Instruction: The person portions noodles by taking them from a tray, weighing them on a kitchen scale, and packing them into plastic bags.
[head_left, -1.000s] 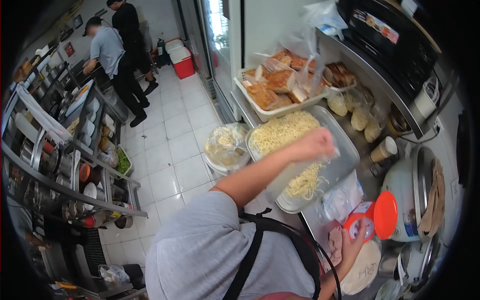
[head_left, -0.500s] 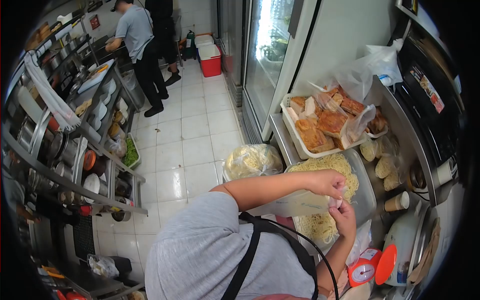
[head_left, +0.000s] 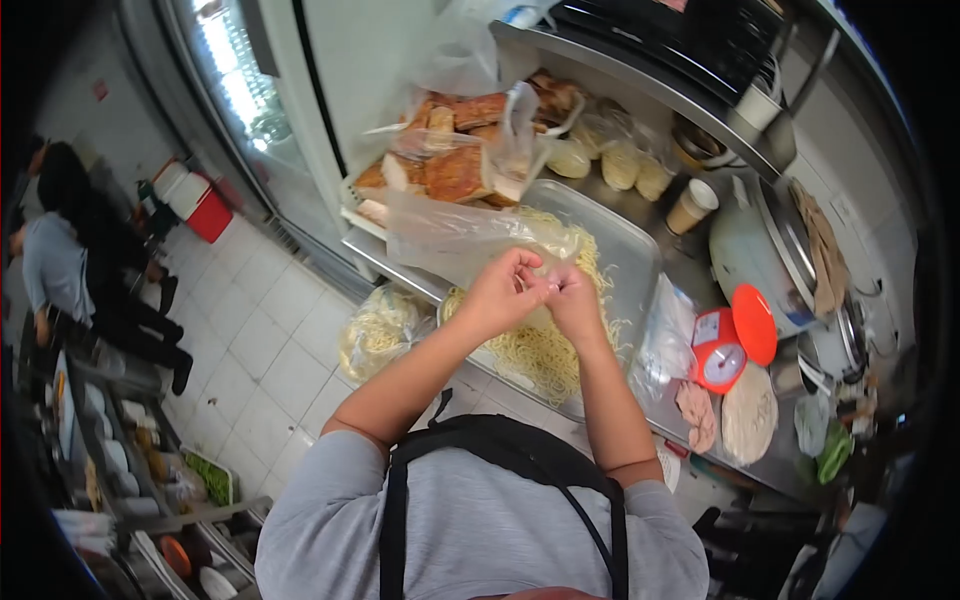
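A clear plastic bag [head_left: 450,235] stretches out above the tray, its near end pinched by my right hand [head_left: 568,298]. My left hand [head_left: 507,292] is closed with thumb and fingertips together beside it; what these fingers hold, if anything, is too small to name. Below both hands, yellow noodles [head_left: 545,362] lie in a metal tray [head_left: 632,255]. Behind the bag, a white basket [head_left: 362,222] holds browned slabs of meat [head_left: 458,172], partly under plastic.
Right of the tray are plastic bags [head_left: 665,330], a red scale [head_left: 719,362], a paper cup [head_left: 692,206] and a large pot [head_left: 745,250]. A bag of noodles [head_left: 380,330] stands at the left. Two people [head_left: 75,265] are at the far left.
The view has swung right. The plastic bag has moved from the left of my hands to above the tray near the meat. My hands remain close together.
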